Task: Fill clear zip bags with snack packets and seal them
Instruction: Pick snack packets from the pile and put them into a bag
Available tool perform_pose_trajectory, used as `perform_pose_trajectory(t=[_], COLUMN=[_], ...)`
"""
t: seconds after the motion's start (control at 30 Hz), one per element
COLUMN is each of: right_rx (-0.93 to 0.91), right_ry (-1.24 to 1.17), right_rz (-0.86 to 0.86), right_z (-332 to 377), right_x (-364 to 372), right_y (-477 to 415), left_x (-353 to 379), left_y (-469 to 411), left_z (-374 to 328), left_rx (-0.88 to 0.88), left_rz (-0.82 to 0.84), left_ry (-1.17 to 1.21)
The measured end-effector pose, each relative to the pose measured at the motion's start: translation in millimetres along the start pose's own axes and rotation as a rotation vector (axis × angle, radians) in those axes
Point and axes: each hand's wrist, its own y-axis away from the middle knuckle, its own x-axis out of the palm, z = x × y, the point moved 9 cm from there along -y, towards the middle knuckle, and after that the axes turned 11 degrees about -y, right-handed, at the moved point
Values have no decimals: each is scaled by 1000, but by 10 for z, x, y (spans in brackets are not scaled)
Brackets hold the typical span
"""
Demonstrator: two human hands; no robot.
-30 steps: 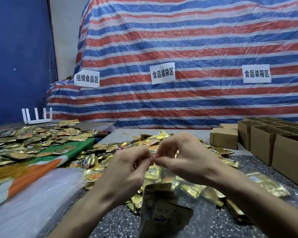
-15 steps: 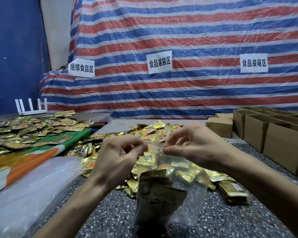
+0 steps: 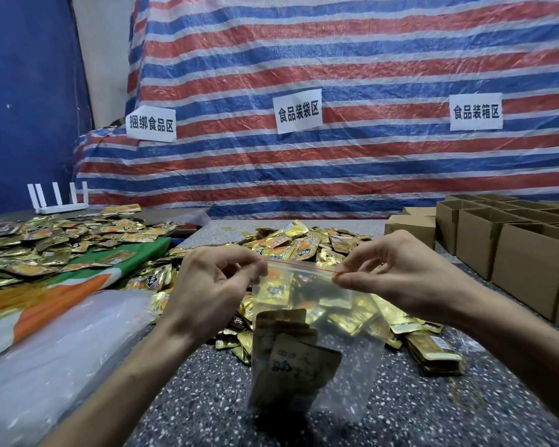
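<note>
A clear zip bag with a red zip line hangs upright above the speckled table. Several brown-gold snack packets sit stacked in its lower part. My left hand pinches the left end of the zip strip, and my right hand pinches its right end between thumb and forefinger. The strip is stretched straight between them. Behind the bag lies a heap of loose gold snack packets.
A stack of clear bags lies at the front left beside a green-orange-white cloth covered with more packets. Open cardboard boxes line the right side. A white router stands at the back left before the striped tarp.
My hands have drawn apart along the zip strip, from touching in the middle to holding its two ends. The bag now hangs stretched wide between them.
</note>
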Motion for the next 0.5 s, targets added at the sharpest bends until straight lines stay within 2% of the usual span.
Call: perform_pose_trajectory(t=[0.5], right_rx=[29], right_ry=[0], right_rz=[-37], right_z=[-196], right_x=[-164], right_y=[120], left_x=[-30], left_y=[-10], left_z=[114], left_rx=[-22], left_rz=[-31], left_ry=[14])
